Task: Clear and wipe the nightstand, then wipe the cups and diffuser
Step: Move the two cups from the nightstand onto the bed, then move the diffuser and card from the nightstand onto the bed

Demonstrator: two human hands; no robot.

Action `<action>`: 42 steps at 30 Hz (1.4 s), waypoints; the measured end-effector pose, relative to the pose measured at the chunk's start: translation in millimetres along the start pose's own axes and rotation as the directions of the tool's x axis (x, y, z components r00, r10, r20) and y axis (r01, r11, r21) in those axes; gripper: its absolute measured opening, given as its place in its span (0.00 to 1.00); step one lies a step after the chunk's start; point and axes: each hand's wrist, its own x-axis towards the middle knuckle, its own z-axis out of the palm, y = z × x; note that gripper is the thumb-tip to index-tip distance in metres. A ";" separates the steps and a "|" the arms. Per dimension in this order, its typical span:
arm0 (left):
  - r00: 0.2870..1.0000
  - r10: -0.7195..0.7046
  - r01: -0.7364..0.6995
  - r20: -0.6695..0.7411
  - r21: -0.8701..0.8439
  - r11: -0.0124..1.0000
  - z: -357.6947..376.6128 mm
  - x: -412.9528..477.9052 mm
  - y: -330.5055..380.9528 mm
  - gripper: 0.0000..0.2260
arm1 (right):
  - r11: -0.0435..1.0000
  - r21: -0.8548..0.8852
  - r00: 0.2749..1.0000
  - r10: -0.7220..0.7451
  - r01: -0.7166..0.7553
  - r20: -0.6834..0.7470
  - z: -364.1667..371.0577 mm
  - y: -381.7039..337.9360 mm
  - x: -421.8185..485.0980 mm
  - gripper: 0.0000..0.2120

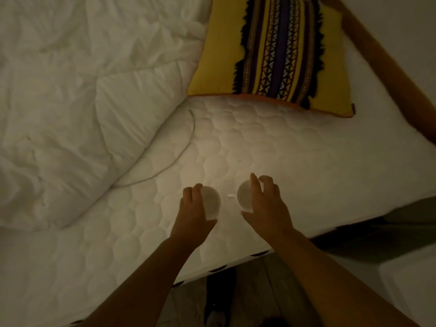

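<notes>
Two white cups stand side by side on the quilted white mattress (295,161). My left hand (193,208) wraps around the left cup (212,201) from its left side. My right hand (266,204) curls over the right cup (245,197) from the right, with one finger across its rim and the other fingers spread. The light is dim, so it is hard to tell how firmly the right hand grips. No nightstand or diffuser is in view.
A rumpled white duvet (70,102) covers the left of the bed. A yellow cushion with a striped band (278,53) lies at the head. A thin cord (188,142) trails over the mattress. A wooden bed frame (382,67) runs at right; floor (247,291) shows below.
</notes>
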 end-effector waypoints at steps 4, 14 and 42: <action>1.000 0.015 -0.016 0.011 0.055 0.998 12.2 3.1 -16.4 0.44 | 0.999 -0.053 1.000 -0.010 0.011 0.016 14.6 -2.5 7.3 0.49; 0.990 -0.069 0.050 0.122 0.150 0.987 -6.5 12.4 3.5 0.54 | 0.998 -0.054 0.998 0.016 -0.013 0.067 -11.0 0.8 -1.9 0.55; 0.375 0.494 -0.844 0.785 0.069 0.531 315.8 -122.1 429.2 0.15 | 0.415 0.523 0.410 0.902 -0.745 -0.132 -64.2 397.6 -391.1 0.15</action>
